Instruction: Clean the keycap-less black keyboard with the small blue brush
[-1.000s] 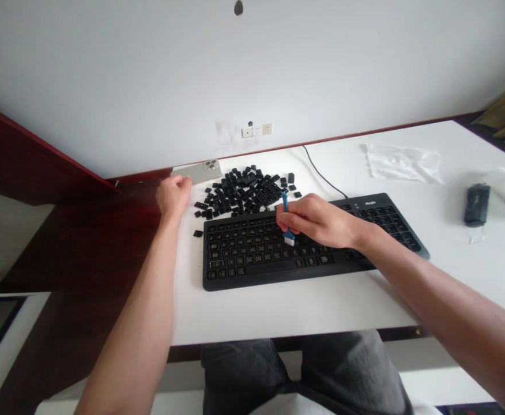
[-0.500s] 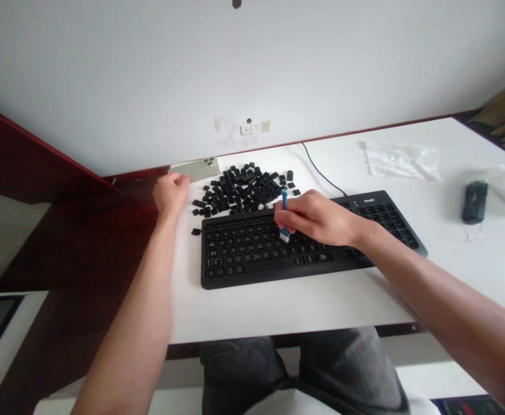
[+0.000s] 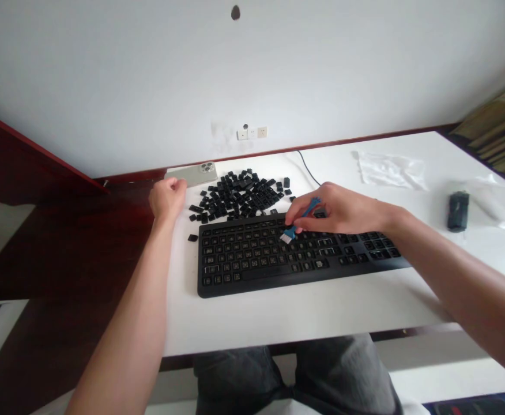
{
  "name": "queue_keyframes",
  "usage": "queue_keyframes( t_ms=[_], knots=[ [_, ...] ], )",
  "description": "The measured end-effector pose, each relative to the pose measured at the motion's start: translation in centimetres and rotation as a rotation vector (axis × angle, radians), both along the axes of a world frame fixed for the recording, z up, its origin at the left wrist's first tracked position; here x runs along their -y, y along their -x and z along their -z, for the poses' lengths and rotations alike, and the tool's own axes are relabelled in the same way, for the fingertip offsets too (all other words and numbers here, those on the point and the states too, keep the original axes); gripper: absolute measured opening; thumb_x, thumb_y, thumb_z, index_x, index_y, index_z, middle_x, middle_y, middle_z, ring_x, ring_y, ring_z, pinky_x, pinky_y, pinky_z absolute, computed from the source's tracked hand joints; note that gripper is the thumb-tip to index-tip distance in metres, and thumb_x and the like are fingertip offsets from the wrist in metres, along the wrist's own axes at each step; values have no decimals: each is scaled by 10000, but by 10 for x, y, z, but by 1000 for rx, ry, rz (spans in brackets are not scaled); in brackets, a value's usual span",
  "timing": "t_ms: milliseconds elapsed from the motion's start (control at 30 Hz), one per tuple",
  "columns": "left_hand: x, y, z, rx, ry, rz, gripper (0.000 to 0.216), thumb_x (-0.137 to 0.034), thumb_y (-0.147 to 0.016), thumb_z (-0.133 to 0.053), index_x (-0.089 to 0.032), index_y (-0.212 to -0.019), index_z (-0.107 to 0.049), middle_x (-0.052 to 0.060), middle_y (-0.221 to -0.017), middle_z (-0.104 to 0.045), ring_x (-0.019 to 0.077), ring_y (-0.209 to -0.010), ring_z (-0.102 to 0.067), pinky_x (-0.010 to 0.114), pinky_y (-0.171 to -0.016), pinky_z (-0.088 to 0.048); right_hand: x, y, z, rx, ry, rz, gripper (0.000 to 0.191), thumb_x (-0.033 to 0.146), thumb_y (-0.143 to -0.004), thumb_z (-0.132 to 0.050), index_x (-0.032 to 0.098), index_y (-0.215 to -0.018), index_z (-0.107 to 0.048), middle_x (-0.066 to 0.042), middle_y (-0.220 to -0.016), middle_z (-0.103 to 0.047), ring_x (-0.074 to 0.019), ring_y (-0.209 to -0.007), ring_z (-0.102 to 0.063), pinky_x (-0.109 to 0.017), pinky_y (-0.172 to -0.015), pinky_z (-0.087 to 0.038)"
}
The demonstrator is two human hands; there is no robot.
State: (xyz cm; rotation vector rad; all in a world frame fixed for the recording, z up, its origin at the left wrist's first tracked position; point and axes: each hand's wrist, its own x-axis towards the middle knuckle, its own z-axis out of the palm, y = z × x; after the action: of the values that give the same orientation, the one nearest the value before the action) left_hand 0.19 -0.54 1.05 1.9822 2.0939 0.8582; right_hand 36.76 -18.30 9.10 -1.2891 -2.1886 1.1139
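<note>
My right hand pinches a small blue brush with white bristles at its lower end. The brush tilts, and its white tip is at the middle of a black keyboard stripped of most keycaps. Part of the keyboard's right side is hidden under my hand and forearm. Behind the keyboard lies a heap of loose black keycaps. My left hand rests in a loose fist at the left table edge, against the near end of a phone, with nothing visible in it.
A black cable runs back from the keyboard to the wall side. Clear plastic bags and a small black object lie at the right of the white table. Wall sockets sit behind the table.
My right hand has shifted slightly right, and the brush has gone from nearly upright to a slant, its top leaning right. My left hand keeps its place by the phone. The camera view has shifted a little.
</note>
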Motion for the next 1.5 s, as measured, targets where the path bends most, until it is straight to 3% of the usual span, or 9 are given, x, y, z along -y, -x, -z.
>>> queue_keyframes(
  t_ms=[200,400,700,833,1000,1133,1267,1500],
  knots=[
    [1,-1,0,2,8,-7,356,-378,-882,-595,-217,-612,-429,0,-586,-340,162,-616,-336,328,-635,-241,4,-12,15,-149,-18,91,244,424,-1016,-719,203,-1024,-821,-72,-949,-844,-213,-868,-790,-326,-672,-541],
    [1,-1,1,-14,-1,-5,374,-379,-892,-591,-209,-608,-418,-7,-593,-346,148,-612,-330,321,-626,-236,9,-9,29,-124,49,12,270,460,-1016,-707,214,-1041,-815,-56,-966,-844,-199,-828,-775,-311,-667,-535],
    [1,0,0,-29,9,-9,392,-386,-914,-600,-214,-617,-410,-16,-591,-334,147,-620,-372,317,-619,-247,13,-7,29,-145,12,-23,292,457,-1060,-652,200,-1033,-787,-49,-917,-830,-171,-752,-735,-290,-645,-507],
    [0,2,2,-21,1,8,413,-407,-914,-610,-208,-602,-427,-23,-572,-340,135,-607,-343,310,-625,-252,16,-2,27,-161,-40,-90,299,411,-1088,-622,163,-1061,-786,-92,-968,-828,-183,-816,-753,-288,-686,-531],
    [0,2,3,-20,-13,8,400,-392,-906,-607,-209,-600,-424,-21,-576,-331,138,-600,-350,313,-620,-248,17,0,26,-139,-137,-52,274,404,-1078,-636,181,-1034,-789,-73,-962,-823,-180,-800,-744,-290,-677,-522],
    [-1,1,3,-13,-19,2,384,-387,-886,-608,-209,-598,-426,-16,-571,-343,141,-595,-363,312,-618,-252,18,2,29,-154,-131,-107,264,376,-1085,-621,178,-1050,-792,-76,-985,-831,-170,-793,-750,-284,-675,-528],
    [-1,1,3,-13,-20,3,380,-393,-879,-606,-211,-599,-425,-12,-569,-358,143,-594,-362,314,-622,-258,18,2,29,-143,-184,-48,255,375,-1081,-631,182,-1045,-793,-65,-956,-823,-166,-786,-745,-277,-666,-516],
    [-3,2,5,-11,-23,2,386,-392,-889,-604,-211,-590,-439,-8,-570,-356,148,-591,-359,317,-616,-246,17,4,30,-162,-198,-68,268,371,-1090,-613,184,-1055,-801,-67,-991,-833,-168,-814,-762,-278,-703,-537]
  ],
)
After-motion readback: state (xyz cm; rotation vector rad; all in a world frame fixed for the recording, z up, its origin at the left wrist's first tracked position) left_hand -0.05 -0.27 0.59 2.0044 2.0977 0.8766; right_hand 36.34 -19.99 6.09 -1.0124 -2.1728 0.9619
